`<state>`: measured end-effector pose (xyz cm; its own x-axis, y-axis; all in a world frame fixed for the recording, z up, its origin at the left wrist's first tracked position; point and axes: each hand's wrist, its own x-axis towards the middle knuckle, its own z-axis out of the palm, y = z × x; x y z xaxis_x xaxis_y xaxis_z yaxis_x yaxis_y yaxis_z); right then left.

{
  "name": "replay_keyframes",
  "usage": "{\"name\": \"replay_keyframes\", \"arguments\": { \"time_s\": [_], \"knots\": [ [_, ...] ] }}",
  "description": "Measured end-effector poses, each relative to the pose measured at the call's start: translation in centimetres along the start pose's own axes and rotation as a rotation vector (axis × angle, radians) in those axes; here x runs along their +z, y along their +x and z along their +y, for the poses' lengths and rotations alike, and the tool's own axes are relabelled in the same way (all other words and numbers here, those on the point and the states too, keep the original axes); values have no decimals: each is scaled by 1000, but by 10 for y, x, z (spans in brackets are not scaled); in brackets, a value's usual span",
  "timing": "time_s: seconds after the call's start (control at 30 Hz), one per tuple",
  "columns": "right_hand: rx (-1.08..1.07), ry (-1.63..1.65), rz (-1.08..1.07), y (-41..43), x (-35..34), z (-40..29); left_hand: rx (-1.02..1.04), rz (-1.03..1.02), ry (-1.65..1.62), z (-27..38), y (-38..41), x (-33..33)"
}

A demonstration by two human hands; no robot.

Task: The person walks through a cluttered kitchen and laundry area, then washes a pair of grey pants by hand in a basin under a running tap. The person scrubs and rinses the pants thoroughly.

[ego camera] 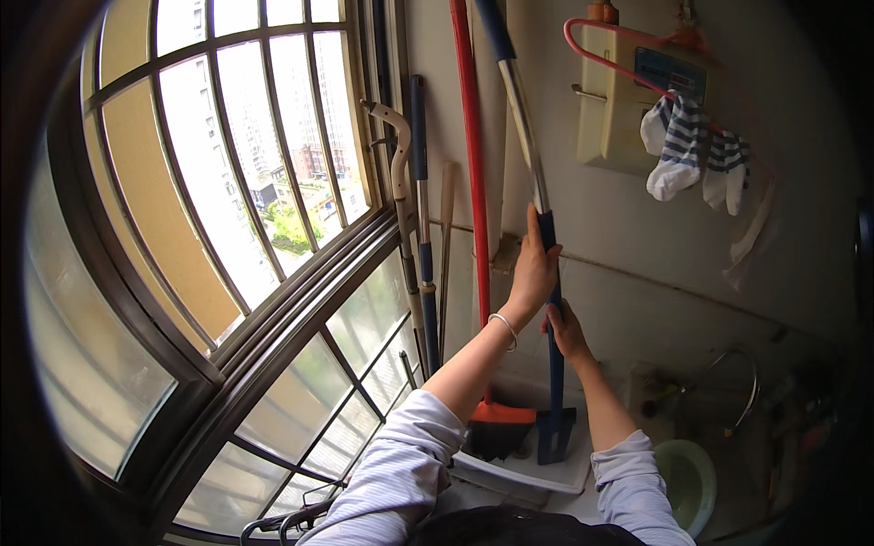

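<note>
Both hands are on a long pole (522, 130) of silver metal with dark blue sections, which stands nearly upright before me. My left hand (535, 263) wraps around the blue section, thumb and a finger extended along it. Lower down, my right hand (563, 327) holds the same section. At the pole's lower end a flat blue head (554, 437) hangs in or rests on a white basin (522, 476); which of these I cannot tell. Just left of it stands a broom with a red handle (474, 170), an orange cap (504, 412) and dark bristles.
A barred window (225, 136) fills the left side. Another blue and silver pole (423, 205) and a curved-handled stick (399, 153) lean beside it. Striped socks (683, 140) hang from a pink hanger (618, 63) near a wall-mounted meter (601, 102). A pale round tub (710, 478) sits lower right.
</note>
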<state>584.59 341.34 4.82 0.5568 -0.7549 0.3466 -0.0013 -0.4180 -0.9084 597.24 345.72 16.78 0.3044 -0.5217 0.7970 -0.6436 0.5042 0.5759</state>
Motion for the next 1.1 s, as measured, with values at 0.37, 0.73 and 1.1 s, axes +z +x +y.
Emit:
{"name": "replay_keyframes", "arguments": {
  "time_s": [0.37,0.73,1.1],
  "knots": [
    [65,-185,60,11,28,22,-276,-170,131,-21,2,-37],
    [0,-112,16,-6,53,27,-183,-22,63,-31,-29,-59],
    [91,6,23,-10,11,9,-152,-126,-26,5,-21,-29]
  ]
}}
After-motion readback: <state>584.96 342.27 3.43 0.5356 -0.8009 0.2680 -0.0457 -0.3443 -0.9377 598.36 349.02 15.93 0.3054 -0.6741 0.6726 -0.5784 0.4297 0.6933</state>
